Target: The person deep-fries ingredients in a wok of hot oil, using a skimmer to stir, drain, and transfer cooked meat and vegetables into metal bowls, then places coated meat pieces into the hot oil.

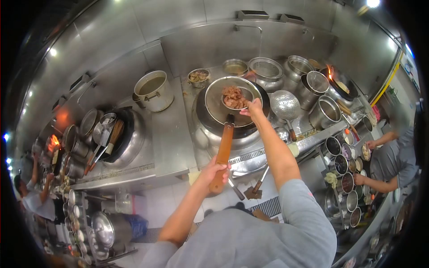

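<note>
Fingers of the left hand (pixel 213 173) are wrapped tight around the long wooden handle (pixel 226 140) of a strainer (pixel 214 103). Fingers of the right hand (pixel 253 110) are pinched on the near edge of a small round bowl (pixel 251 90); what is done by the fingertips under the rim cannot be told. Chunks of meat (pixel 233 96), reddish brown, wet and lumpy, are held in the bowl, which is kept over the strainer. Whether the 2 are touching cannot be told. The handle is smooth and orange-brown, and the round strainer is made of fine grey mesh. Much of a big black wok (pixel 200 112) is hidden by the strainer. To the right, a shiny ladle (pixel 285 102) dotted with small holes is laid beside the wok. To the left, a tall metal pot (pixel 161 100) is set on the steel counter (pixel 171 143). Orange flames (pixel 330 72) are seen at the back right. 2 other people are seen: 1 person in grey at the right (pixel 395 156) and 1 at the far left (pixel 41 204).
</note>
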Available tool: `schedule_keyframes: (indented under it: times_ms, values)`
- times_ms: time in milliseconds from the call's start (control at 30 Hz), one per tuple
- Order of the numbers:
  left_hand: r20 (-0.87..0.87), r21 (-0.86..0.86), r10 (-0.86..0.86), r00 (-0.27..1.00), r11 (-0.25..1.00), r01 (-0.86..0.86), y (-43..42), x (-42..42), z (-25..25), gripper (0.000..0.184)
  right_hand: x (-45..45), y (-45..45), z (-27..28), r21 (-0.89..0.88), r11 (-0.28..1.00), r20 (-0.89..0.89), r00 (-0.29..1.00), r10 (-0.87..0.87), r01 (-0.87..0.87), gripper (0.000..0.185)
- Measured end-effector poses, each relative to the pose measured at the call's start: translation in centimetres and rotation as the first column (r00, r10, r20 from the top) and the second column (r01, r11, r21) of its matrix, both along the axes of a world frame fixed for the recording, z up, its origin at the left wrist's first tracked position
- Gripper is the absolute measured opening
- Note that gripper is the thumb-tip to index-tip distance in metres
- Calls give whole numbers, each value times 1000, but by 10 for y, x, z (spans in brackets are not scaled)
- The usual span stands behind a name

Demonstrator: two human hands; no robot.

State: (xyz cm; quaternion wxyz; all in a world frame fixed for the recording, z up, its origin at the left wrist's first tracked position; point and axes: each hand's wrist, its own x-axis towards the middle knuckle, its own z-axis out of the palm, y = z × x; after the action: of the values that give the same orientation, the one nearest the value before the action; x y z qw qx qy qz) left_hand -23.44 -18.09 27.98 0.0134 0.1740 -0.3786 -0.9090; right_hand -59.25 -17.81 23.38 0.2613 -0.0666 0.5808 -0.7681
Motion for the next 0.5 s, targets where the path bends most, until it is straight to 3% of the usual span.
schedule_keyframes:
  times_ms: [267, 300, 367, 500]
  values:
    - [-47, -29, -5, 999, 1000, 3, 0, 2, 8, 47, 5, 40, 30, -87, 995, -119, 991, -56, 46, 24]
    - [-50, -25, -24, 998, 999, 23, -1, 3, 4, 47, 9, 46, 26, -63, 994, -119, 988, -97, 90, 25]
    - [-54, 31, -11, 998, 999, 13, -10, -2, -9, 47, 14, 46, 16, -221, 973, -84, 993, -87, 67, 26]
    - [-57, 112, -13, 998, 994, 19, -25, -7, -29, 43, 42, 67, 19, -219, 965, -15, 988, -152, 145, 25]
